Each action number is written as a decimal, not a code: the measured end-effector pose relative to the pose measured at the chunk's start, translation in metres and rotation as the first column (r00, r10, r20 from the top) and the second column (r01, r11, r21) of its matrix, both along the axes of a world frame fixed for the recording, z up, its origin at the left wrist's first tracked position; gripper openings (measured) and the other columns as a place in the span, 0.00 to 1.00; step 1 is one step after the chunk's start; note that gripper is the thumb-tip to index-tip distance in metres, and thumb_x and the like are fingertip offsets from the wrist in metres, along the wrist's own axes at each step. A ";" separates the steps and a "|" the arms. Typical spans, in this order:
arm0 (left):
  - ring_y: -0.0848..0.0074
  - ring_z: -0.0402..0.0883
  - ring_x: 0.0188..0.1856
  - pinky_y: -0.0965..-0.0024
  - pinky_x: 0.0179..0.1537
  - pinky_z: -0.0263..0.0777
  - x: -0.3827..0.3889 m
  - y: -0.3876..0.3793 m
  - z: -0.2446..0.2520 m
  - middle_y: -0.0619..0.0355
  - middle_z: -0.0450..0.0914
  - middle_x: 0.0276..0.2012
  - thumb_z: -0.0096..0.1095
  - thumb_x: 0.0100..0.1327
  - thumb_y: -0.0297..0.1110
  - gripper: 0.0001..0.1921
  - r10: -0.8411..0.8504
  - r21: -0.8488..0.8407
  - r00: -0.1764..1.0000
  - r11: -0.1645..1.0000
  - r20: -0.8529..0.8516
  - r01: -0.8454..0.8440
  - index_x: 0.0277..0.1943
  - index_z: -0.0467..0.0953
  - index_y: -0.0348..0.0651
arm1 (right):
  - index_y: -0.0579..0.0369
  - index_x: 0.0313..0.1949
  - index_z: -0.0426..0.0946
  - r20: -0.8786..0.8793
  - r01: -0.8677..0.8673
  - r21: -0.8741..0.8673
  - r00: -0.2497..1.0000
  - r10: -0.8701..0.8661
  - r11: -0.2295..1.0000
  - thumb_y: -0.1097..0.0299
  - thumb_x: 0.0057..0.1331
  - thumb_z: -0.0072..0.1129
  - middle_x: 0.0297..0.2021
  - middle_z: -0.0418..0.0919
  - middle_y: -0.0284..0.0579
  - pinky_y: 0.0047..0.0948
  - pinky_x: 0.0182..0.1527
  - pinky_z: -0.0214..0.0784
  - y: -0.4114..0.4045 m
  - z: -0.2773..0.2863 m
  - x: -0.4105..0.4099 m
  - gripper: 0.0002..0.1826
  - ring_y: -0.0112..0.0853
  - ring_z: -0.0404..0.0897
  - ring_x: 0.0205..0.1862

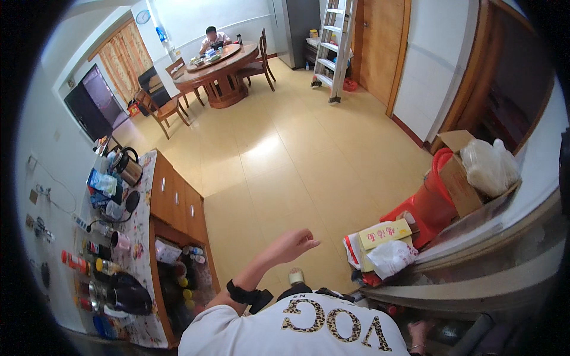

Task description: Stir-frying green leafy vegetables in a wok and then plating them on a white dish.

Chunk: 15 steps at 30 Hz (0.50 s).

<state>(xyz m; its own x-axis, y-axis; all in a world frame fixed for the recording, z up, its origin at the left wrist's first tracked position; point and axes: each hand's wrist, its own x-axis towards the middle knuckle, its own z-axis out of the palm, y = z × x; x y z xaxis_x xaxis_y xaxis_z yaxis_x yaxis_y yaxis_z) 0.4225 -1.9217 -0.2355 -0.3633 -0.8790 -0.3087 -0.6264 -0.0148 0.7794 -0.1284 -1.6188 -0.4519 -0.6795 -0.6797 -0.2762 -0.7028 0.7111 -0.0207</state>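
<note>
My left hand (297, 240) hangs in front of my body above the yellow tiled floor (285, 187). Its fingers are loosely bent, with a gap at the thumb, and nothing shows in it. A black strap (249, 296) wraps that arm near the elbow. Low at the right, my right hand (419, 330) is in a dim area beside the sliding door frame (445, 289), with a bracelet at the wrist. Its fingers are too dark and small to read. One slippered foot (295, 276) shows beyond my white printed T-shirt (249, 333).
A wooden cabinet (178, 196) at left bears jars, bottles and a thermos jug (127, 165). Boxes and bags (385, 238) sit by red plastic stools (427, 213) at right. Farther off are a stepladder (329, 58), chairs (160, 109) and a round table (218, 73) with a seated person (213, 40).
</note>
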 end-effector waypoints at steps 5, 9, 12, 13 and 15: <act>0.69 0.74 0.29 0.65 0.31 0.68 0.074 -0.045 -0.017 0.51 0.76 0.26 0.56 0.66 0.50 0.22 0.104 -0.027 0.994 0.994 -0.023 -0.104 0.40 0.75 0.35 | 0.62 0.43 0.78 0.518 -0.258 0.312 0.853 0.064 0.914 0.60 0.56 0.63 0.33 0.81 0.56 0.39 0.39 0.73 -0.067 -0.031 0.118 0.20 0.46 0.81 0.35; 0.69 0.75 0.33 0.66 0.35 0.70 0.125 -0.061 0.012 0.51 0.78 0.30 0.54 0.67 0.47 0.20 0.145 0.038 0.988 0.988 0.059 -0.148 0.40 0.75 0.33 | 0.60 0.38 0.81 0.547 -0.471 -0.084 0.715 0.435 0.878 0.55 0.49 0.70 0.32 0.82 0.54 0.37 0.41 0.74 -0.182 -0.016 0.208 0.22 0.46 0.81 0.37; 0.69 0.75 0.32 0.66 0.34 0.69 0.159 -0.075 0.008 0.52 0.77 0.29 0.56 0.67 0.44 0.18 0.167 -0.006 0.986 0.986 0.013 -0.167 0.39 0.75 0.33 | 0.59 0.39 0.80 0.527 -0.523 -0.182 0.663 0.532 0.833 0.56 0.52 0.68 0.35 0.81 0.56 0.40 0.43 0.73 -0.260 -0.004 0.255 0.21 0.49 0.80 0.39; 0.71 0.74 0.31 0.67 0.33 0.69 0.172 -0.074 0.003 0.53 0.76 0.28 0.57 0.66 0.43 0.17 0.200 -0.037 0.980 0.979 -0.020 -0.201 0.38 0.75 0.33 | 0.59 0.39 0.80 0.528 -0.562 -0.164 0.644 0.554 0.811 0.56 0.53 0.66 0.35 0.81 0.56 0.42 0.44 0.73 -0.284 -0.002 0.270 0.21 0.49 0.80 0.40; 0.72 0.74 0.30 0.68 0.32 0.69 0.193 -0.073 -0.007 0.54 0.76 0.27 0.58 0.66 0.42 0.16 0.244 -0.068 0.968 0.967 -0.058 -0.247 0.37 0.75 0.33 | 0.59 0.40 0.79 0.526 -0.611 -0.143 0.620 0.583 0.779 0.56 0.55 0.65 0.36 0.81 0.56 0.43 0.45 0.72 -0.329 0.003 0.293 0.20 0.50 0.80 0.41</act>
<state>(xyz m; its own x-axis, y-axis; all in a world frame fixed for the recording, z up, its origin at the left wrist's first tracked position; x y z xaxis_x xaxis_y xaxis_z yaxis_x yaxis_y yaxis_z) 0.6160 -1.9952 -0.2422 -0.1466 -0.9629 -0.2266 -0.5717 -0.1045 0.8138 0.1646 -1.9478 -0.4486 0.1303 -0.8609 -0.4918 -0.8595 0.1492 -0.4889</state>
